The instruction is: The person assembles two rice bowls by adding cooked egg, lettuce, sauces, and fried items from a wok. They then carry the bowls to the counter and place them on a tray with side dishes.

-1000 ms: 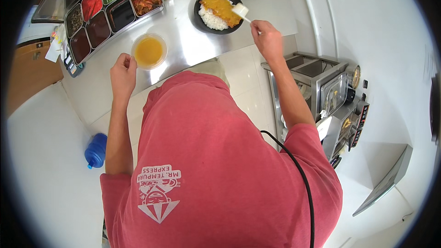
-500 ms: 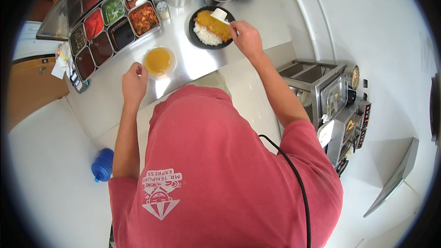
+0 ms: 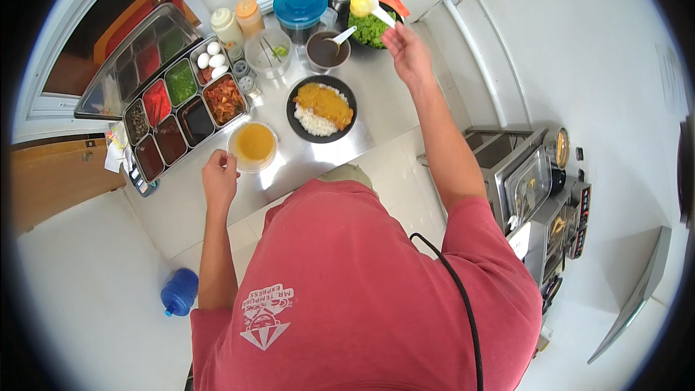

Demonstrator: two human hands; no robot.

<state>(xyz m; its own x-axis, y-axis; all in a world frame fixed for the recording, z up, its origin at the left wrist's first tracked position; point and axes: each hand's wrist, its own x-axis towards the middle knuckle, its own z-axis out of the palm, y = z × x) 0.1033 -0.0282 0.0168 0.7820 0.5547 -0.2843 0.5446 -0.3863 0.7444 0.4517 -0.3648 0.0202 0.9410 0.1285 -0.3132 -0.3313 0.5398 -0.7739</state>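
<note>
Room between rice bowl [image 3: 342,133] and desk [image 3: 394,112] edge; right hand [image 3: 410,54] raised, gripping spoon [image 3: 383,16]; left hand [image 3: 220,179] curled at tub [image 3: 251,167], hold unclear.

Right fingers [image 3: 394,38] extend farther forward than curled left fingers [image 3: 229,161].

Shows a shiny stainless-steel counter [image 3: 407,119]. Bears, towards its front edge, a round clear plastic tub [image 3: 251,168] of yellow-brown sauce and a round black bowl [image 3: 292,116] of sauced white rice. Carries, farther left, a rectangular metal topping rack [image 3: 197,95]; behind, a blue-lidded container [image 3: 300,3].
</note>
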